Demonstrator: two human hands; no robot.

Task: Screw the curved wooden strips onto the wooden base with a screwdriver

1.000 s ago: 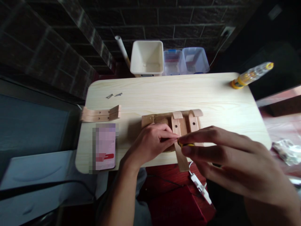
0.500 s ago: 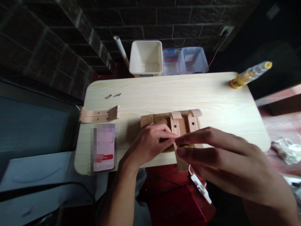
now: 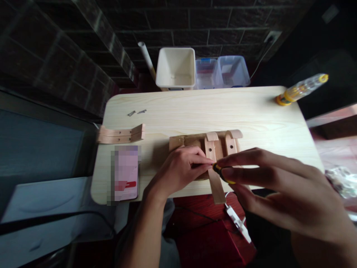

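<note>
A brown wooden block [image 3: 176,142] lies near the table's front edge, with a curved light wooden piece [image 3: 217,186] across it and a second curved piece [image 3: 231,146] to its right. Each shows a dark hole. My right hand [image 3: 267,182] grips a black and yellow screwdriver [image 3: 229,181] between thumb and fingers, its tip end at the nearer piece. My left hand [image 3: 184,163] rests on the block, fingertips pinched together at the screwdriver's end; whatever they hold is too small to make out.
On the table [image 3: 195,104] are small screws [image 3: 141,111], two more curved wooden pieces [image 3: 121,136], a phone [image 3: 126,171] and a clear yellow-capped bottle-shaped case [image 3: 301,89]. Plastic bins [image 3: 176,69] stand behind. Below the front edge is a white power strip [image 3: 238,223].
The screwdriver has tilted, and more of its black and yellow body shows between my right fingers. The whole view has shifted slightly; my left hand keeps its place on the block.
</note>
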